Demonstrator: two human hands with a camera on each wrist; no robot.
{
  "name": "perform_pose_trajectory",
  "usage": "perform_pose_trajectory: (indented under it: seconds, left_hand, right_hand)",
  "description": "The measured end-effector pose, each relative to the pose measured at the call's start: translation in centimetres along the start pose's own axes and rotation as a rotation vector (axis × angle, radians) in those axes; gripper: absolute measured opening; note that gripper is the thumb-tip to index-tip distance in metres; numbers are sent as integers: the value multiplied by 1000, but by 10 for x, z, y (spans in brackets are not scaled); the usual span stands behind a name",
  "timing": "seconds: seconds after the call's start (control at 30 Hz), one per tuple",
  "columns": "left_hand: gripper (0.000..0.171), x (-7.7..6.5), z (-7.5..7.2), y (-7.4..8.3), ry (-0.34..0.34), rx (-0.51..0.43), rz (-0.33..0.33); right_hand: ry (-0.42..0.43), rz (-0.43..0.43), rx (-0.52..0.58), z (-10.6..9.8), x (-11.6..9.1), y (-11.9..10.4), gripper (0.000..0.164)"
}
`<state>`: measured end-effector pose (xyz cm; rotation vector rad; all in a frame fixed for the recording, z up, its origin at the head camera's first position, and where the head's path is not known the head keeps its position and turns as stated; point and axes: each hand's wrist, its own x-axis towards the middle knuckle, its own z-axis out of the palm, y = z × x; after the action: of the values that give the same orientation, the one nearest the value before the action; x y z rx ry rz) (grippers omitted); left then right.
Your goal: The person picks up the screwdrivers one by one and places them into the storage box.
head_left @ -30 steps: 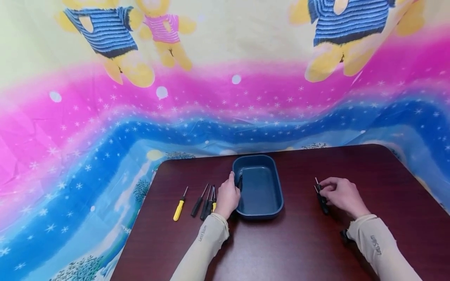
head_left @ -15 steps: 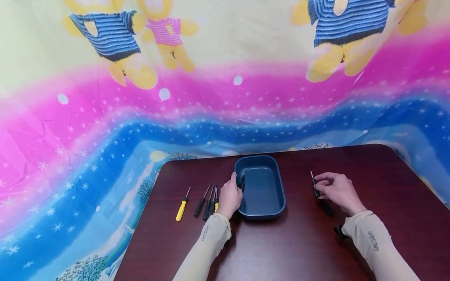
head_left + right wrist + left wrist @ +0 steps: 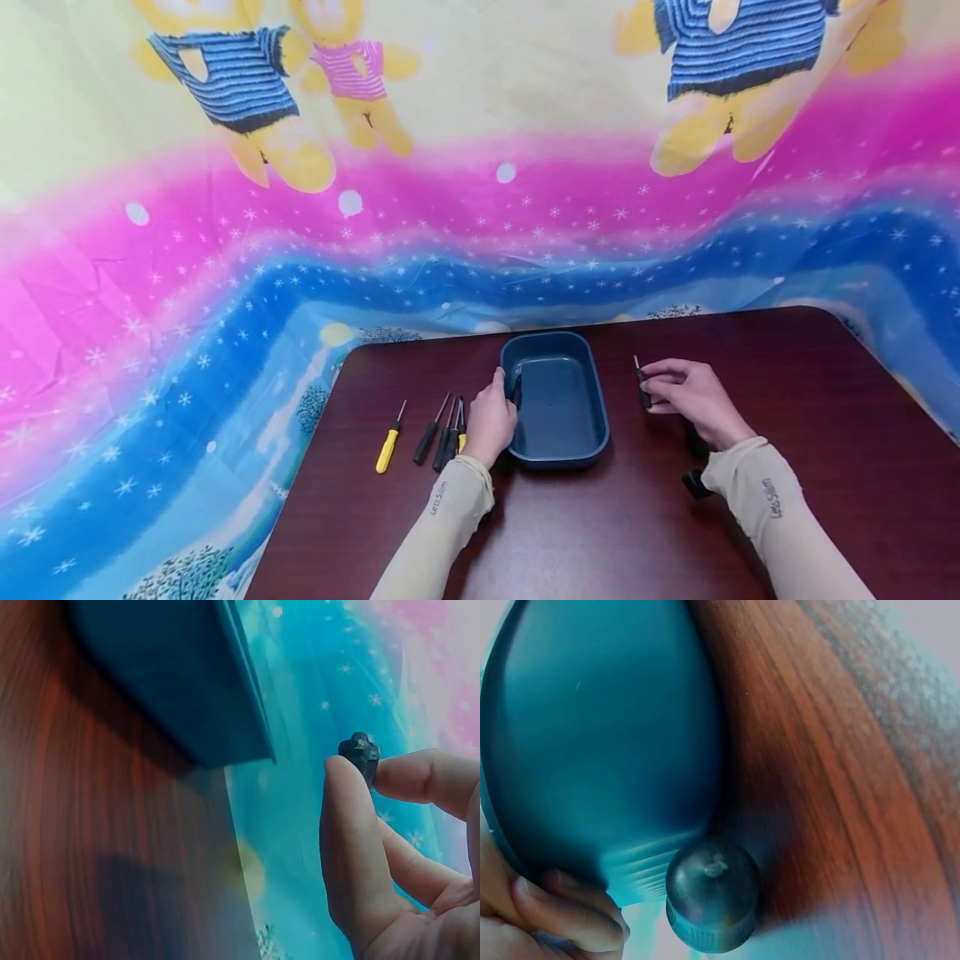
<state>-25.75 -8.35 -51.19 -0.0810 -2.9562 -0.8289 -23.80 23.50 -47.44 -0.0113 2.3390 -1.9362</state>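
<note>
My left hand [image 3: 491, 421] grips the left rim of a dark blue rectangular box [image 3: 602, 421]; its curled fingers show against the box wall in the left wrist view. Inside, a black screwdriver [image 3: 517, 387] leans along that left wall. To the right of the box, my right hand [image 3: 697, 400] pinches a small screwdriver [image 3: 642, 387], its thin shaft pointing up and away. The right wrist view shows the end of its black handle [image 3: 360, 756] between thumb and finger. Below the right hand, another black-handled screwdriver [image 3: 696, 439] lies partly hidden on the table.
Left of the box lie a yellow screwdriver [image 3: 387, 448], a black screwdriver [image 3: 426, 442] and several more in a close group. A rounded black handle end [image 3: 712, 892] looms beside the box in the left wrist view. A printed cloth [image 3: 450, 225] hangs behind the table [image 3: 570, 533].
My right hand has drawn the small screwdriver away from the other black-handled one and carried it left toward the box. My left hand keeps its grip on the rim.
</note>
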Motion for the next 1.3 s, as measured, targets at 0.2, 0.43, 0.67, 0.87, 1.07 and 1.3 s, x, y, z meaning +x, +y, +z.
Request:
perform_pose_trajectory:
  seconds: [0.2, 0.43, 0.67, 0.87, 1.07, 1.3]
  left_hand:
    - [60, 1, 1, -2, 5, -10, 8]
    - [60, 0, -1, -5, 30, 2, 8]
    - [61, 1, 0, -5, 13, -11, 9]
    - [61, 1, 1, -3, 13, -13, 7]
    - [60, 1, 1, -3, 26, -13, 18]
    - [60, 1, 2, -3, 45, 23, 41]
  right_hand:
    - [-20, -7, 41, 19, 8, -8, 40]
    - [-36, 23, 71, 49, 19, -17, 39]
    - [-53, 22, 105, 73, 31, -23, 37]
    - [-58, 55, 118, 92, 39, -29, 36]
    - [-54, 89, 103, 109, 47, -32, 34]
    - [-60, 123, 97, 127, 53, -30, 31]
